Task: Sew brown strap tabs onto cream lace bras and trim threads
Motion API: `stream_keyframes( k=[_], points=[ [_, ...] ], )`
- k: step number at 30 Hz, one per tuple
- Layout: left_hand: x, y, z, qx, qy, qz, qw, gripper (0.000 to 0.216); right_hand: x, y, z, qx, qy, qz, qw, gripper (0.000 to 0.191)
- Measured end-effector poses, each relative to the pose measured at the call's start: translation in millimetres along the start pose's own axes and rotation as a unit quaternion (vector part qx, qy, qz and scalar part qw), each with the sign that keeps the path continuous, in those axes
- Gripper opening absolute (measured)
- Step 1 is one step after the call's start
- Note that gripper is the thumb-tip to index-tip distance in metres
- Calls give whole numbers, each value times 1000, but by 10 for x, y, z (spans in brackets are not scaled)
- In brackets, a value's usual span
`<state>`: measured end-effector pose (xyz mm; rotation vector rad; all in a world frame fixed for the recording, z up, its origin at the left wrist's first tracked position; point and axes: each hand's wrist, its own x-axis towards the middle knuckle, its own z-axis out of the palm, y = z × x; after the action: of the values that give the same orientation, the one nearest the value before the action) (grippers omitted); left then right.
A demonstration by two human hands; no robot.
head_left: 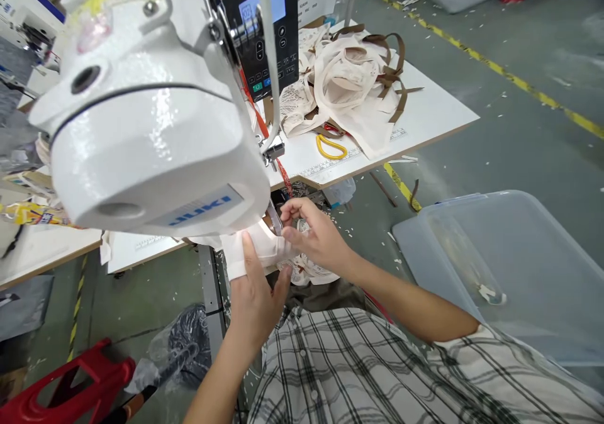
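Note:
A white fabric piece lies under the head of the white sewing machine, partly hidden by it. My left hand grips the fabric from the near side, thumb on top and fingers partly out of sight below. At the fabric's right end, my right hand has curled fingers, its thumb against the cloth edge. Its fingertips are close beside a metal part under the machine head. More pale printed cloth hangs below the right hand, above my lap.
Behind the machine, a pile of cream garments with brown straps lies on the white table. Yellow-handled scissors sit near its edge. A control panel stands beside the machine. To the right is a translucent plastic bin; lower left, a red stool.

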<state>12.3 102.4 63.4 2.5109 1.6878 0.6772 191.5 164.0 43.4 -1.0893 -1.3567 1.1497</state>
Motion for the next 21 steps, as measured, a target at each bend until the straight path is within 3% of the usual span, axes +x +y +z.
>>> stream_keyframes(
  k=[4, 9, 14, 17, 21],
  points=[
    [-223, 239, 122, 24, 3, 49, 999, 102, -271, 25, 42, 4, -20, 36, 999, 40],
    [-417, 518, 214, 4, -14, 43, 999, 101, -473, 115, 43, 149, -48, 131, 979, 29],
    [-401, 521, 132, -166, -90, 50, 981, 90, -492, 87, -128, 104, -36, 85, 990, 21],
    [-330, 413, -23, -240, -150, 19, 959, 70, -487, 49, -226, 45, -49, 61, 996, 20],
    [-157, 239, -194, -181, -48, 39, 981, 40, -483, -4, -284, -20, -79, 38, 996, 17]
  ],
)
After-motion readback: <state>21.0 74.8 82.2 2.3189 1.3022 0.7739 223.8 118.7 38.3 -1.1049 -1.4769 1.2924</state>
